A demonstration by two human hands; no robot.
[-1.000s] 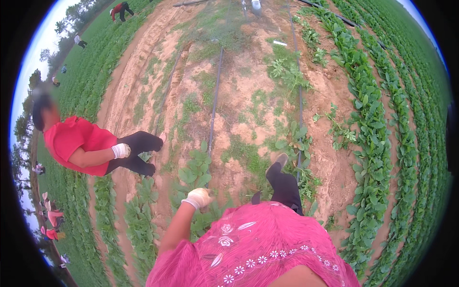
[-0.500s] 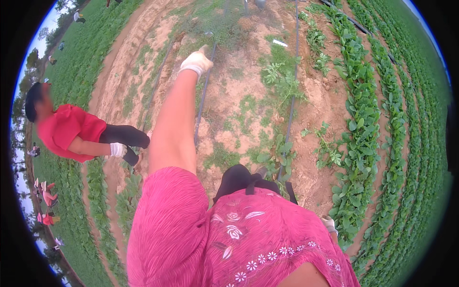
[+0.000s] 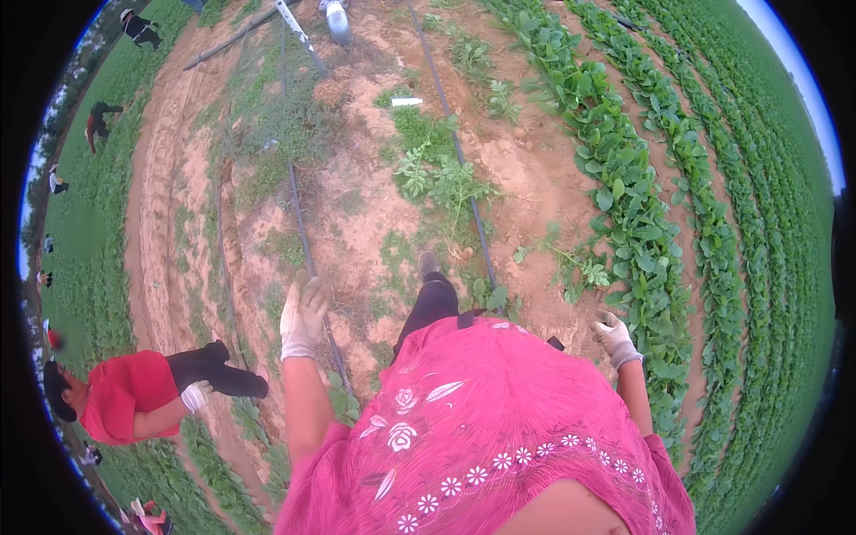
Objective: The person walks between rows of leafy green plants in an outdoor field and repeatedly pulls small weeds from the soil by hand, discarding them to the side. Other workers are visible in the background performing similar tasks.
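Note:
My left hand (image 3: 304, 312), in a whitish work glove, is held out over the bare soil at the left of my body. Its fingers are stretched upward and nothing is in them. Beneath it a dark drip hose (image 3: 301, 214) runs along the ground. At my right side hangs my right hand (image 3: 614, 338), gloved too, beside a row of leafy green plants (image 3: 637, 209). Its fingers are loosely bent and a little apart, holding nothing that I can see. My dark-trousered leg and shoe (image 3: 429, 264) show in front of me.
A co-worker in a red shirt (image 3: 131, 392) stands at the left. Ahead are a grey pipe fitting (image 3: 337, 22), a pale post (image 3: 301, 37) and a small white strip (image 3: 407, 102). A second hose (image 3: 473, 196) and weeds (image 3: 437, 174) cross the soil. Several people are farther off.
My left arm, stretched far ahead before, has come down and back toward my body. My right hand has come fully into view. The ground has shifted as I moved; the co-worker appears lower.

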